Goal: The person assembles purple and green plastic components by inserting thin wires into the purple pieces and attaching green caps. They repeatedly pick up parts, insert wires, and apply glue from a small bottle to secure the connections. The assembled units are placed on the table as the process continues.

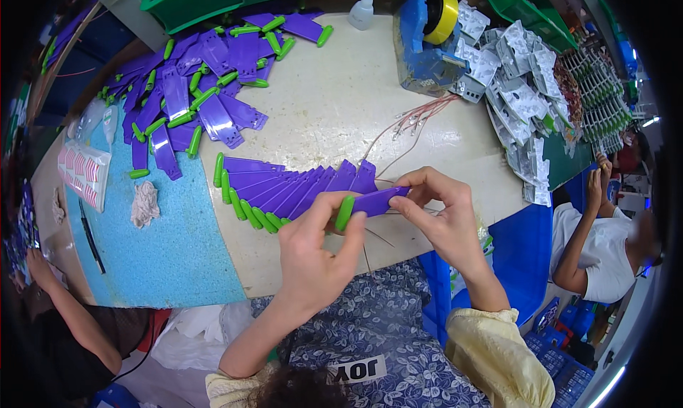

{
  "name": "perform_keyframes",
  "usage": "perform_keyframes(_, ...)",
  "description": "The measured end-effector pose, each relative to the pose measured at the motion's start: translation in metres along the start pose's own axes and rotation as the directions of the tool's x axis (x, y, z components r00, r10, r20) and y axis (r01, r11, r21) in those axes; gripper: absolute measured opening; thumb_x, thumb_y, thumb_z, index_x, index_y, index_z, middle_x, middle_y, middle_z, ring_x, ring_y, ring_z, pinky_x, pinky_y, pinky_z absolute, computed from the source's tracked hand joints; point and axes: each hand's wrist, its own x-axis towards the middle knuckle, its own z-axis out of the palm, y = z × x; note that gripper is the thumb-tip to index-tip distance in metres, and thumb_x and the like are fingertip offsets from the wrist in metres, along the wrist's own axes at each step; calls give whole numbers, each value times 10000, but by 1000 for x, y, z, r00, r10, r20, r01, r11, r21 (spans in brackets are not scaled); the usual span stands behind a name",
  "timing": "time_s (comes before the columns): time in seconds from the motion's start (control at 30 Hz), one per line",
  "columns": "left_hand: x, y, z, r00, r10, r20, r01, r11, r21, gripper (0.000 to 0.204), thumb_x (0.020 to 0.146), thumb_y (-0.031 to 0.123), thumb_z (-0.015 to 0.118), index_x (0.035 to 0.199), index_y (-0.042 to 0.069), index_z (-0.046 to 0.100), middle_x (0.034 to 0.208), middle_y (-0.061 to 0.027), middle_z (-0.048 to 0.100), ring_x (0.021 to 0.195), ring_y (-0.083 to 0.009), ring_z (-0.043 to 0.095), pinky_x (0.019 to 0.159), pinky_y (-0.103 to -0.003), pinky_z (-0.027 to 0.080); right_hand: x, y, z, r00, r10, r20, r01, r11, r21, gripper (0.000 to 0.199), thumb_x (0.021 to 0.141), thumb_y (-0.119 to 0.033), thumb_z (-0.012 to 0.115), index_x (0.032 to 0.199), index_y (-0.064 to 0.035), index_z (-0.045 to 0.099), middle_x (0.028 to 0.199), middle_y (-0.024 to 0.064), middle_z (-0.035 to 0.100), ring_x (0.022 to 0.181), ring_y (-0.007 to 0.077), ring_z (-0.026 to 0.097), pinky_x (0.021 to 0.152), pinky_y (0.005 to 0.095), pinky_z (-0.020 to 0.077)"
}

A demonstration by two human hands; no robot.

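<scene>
Strip [376,201], purple, green-ended, pinched by left hand [313,250] and right hand [451,210]. Bumping could scatter fanned strips [299,192] at nine o'clock.

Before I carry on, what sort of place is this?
Probably a small-parts assembly workshop: a heap of green-ended purple pieces and a pile of pale grey parts cover much of the workbench, with a blue tape dispenser beside the grey parts.
</scene>
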Motion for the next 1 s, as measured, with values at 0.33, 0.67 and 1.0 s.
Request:
perform_keyframes(0.33,9,10,-5,856,-473,206,516,765,-387,119,905,120,757,889,23,689,792,-52,717,584,-79,625,540,-218,476,-22,-42,-26,999,33,-35,-31,998,49,355,787,25,775,1127,18,676,781,81,641,582,142,594,578,277,477)
perform_keyframes(0.67,7,13,-9,806,-555,205,572,640,-513,132,885,114,787,886,26,688,785,-52,704,620,-83,625,570,-225,488,-29,-32,2,947,-320,-13,320,947,14,226,694,41,825,908,-17,781,671,51,557,592,127,498,518,280,339)
perform_keyframes(1.0,-7,12,-6,988,-30,149,43,996,-84,167,842,-11,777,994,-33,711,870,-82,749,788,-101,692,719,-236,529,-5,-8,-8,954,-297,46,289,948,136,244,785,-5,782,1021,16,724,954,112,713,836,203,671,755,312,529)
